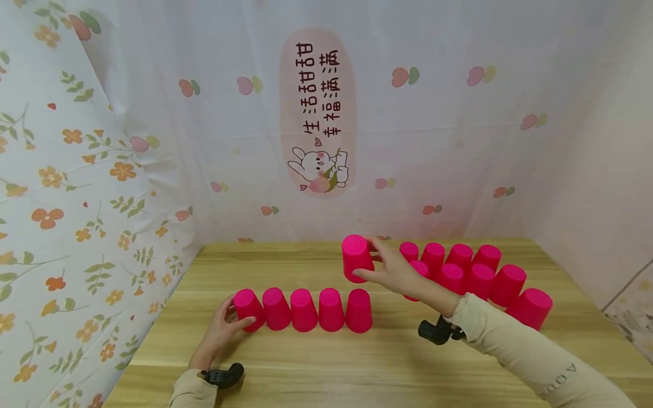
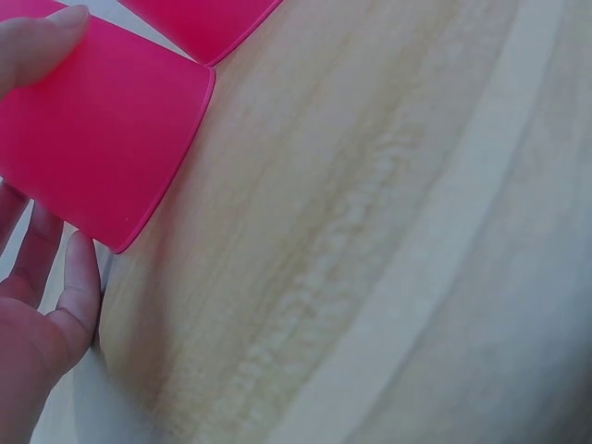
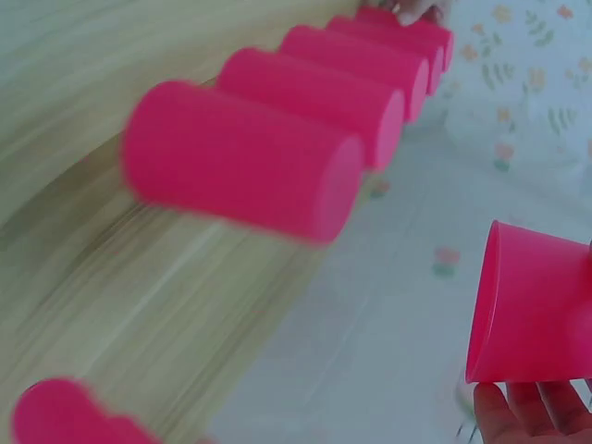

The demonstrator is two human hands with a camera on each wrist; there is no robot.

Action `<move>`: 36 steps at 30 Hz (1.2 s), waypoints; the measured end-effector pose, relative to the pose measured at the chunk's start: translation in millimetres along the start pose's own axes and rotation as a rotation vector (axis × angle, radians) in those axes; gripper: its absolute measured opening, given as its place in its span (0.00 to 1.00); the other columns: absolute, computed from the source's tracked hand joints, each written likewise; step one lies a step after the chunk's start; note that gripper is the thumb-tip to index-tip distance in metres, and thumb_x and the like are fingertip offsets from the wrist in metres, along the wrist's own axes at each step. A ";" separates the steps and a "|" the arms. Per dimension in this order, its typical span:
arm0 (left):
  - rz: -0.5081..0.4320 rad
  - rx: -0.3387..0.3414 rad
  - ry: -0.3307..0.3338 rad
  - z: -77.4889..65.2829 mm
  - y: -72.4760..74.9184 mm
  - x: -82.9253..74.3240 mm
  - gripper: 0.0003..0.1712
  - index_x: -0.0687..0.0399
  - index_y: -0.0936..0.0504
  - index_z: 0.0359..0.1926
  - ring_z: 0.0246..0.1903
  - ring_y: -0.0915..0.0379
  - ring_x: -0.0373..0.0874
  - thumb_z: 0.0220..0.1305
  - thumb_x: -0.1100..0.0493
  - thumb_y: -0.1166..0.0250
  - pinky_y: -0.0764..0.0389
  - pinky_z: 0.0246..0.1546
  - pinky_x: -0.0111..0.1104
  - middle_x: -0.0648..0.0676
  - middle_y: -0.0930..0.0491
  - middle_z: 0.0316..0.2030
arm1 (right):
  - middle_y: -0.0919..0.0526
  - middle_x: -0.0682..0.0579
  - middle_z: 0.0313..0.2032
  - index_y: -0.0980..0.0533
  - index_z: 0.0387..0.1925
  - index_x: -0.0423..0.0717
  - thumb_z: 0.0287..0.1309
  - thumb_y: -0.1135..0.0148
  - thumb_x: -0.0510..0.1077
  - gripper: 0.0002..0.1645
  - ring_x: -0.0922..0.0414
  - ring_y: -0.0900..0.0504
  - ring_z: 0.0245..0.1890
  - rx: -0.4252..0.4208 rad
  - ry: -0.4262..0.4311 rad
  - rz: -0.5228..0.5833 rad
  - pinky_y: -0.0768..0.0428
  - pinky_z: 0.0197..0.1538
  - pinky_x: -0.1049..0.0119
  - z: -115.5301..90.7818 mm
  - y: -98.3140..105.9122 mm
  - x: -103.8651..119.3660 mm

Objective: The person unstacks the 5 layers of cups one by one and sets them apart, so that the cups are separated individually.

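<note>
Upside down on the table, several pink plastic cups stand in a row. My left hand (image 1: 222, 328) grips the leftmost cup (image 1: 249, 310), thumb on its near side and fingers round the far side. In the left wrist view that cup (image 2: 102, 129) stands beside its neighbour. My right hand (image 1: 390, 267) holds another pink cup (image 1: 356, 259) upside down in the air, behind and above the rightmost cup of the row (image 1: 359, 311). The held cup (image 3: 536, 305) shows its open rim in the right wrist view, fingers along its side.
At the right of the wooden table (image 1: 306, 374), under and beyond my right forearm, several more upside-down pink cups (image 1: 479, 280) are grouped in rows. A printed white cloth (image 1: 433, 141) hangs behind the table, and a floral cloth (image 1: 76, 226) hangs on the left.
</note>
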State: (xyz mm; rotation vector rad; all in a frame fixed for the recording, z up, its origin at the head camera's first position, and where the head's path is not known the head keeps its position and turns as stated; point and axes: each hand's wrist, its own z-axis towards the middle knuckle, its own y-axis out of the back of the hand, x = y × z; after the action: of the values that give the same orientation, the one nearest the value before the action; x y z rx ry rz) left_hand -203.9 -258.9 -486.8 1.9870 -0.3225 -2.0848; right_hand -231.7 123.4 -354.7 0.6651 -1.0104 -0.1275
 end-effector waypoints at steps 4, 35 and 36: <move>0.001 0.003 0.009 -1.0 0.3 0.3 0.37 0.64 0.40 0.59 0.55 0.41 0.60 0.49 0.65 0.34 0.38 0.53 0.50 0.66 0.34 0.53 | 0.27 0.44 0.47 0.40 0.56 0.40 0.44 0.32 0.44 0.39 0.46 0.27 0.46 -0.046 -0.047 -0.053 0.24 0.43 0.55 -24.2 24.8 -15.1; 0.000 0.016 0.016 -1.3 1.1 -2.8 0.37 0.62 0.41 0.60 0.54 0.39 0.57 0.50 0.65 0.35 0.35 0.53 0.41 0.64 0.34 0.53 | 0.29 0.28 0.42 0.42 0.50 0.27 0.45 0.33 0.42 0.37 0.84 0.39 0.32 -0.367 -0.403 -0.307 0.33 0.32 0.87 -183.5 101.6 -123.7; -0.001 0.015 0.014 -1.2 0.7 -2.7 0.37 0.62 0.41 0.60 0.54 0.39 0.56 0.50 0.65 0.35 0.34 0.53 0.41 0.64 0.34 0.53 | 0.29 0.28 0.42 0.42 0.50 0.26 0.45 0.33 0.42 0.37 0.84 0.40 0.33 -0.375 -0.412 -0.310 0.34 0.32 0.88 -185.6 100.2 -126.4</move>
State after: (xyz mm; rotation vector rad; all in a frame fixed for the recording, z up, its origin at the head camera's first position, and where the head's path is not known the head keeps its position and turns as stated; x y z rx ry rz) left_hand -202.6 -258.7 -484.1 2.0100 -0.3351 -2.0741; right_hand -168.6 337.9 -457.2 0.4524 -1.2284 -0.7322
